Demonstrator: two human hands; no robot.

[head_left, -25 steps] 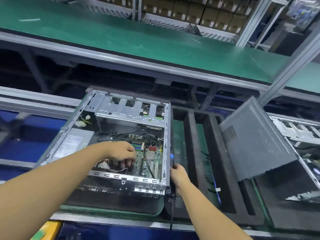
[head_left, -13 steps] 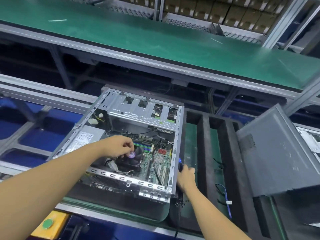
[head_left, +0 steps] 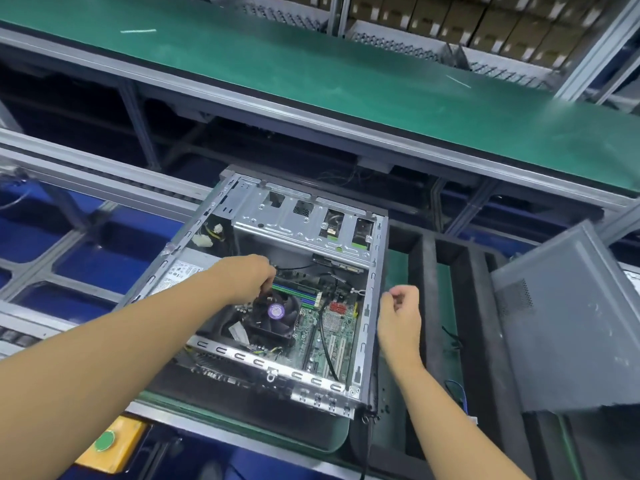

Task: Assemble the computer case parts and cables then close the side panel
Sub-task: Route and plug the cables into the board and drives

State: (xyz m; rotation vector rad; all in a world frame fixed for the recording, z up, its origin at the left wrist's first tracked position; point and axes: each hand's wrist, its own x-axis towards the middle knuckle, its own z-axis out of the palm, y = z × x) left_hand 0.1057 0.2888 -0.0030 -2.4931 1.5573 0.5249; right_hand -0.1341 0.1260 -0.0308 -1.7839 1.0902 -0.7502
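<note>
Right hand (head_left: 398, 313) beside case (head_left: 294, 226) edge (apart)

The green mat (head_left: 311, 436) under my left fingers (head_left: 265, 283) carries the case (head_left: 304, 237); black foam (head_left: 475, 306) lies beside my right fingers (head_left: 403, 294).

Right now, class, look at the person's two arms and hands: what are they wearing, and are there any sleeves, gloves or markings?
Nothing is worn. The left hand and right hand are bare: no gloves, rings or wristbands show. The left forearm and right forearm are uncovered to the frame's edge, with no sleeve, watch or marking in view.
</note>
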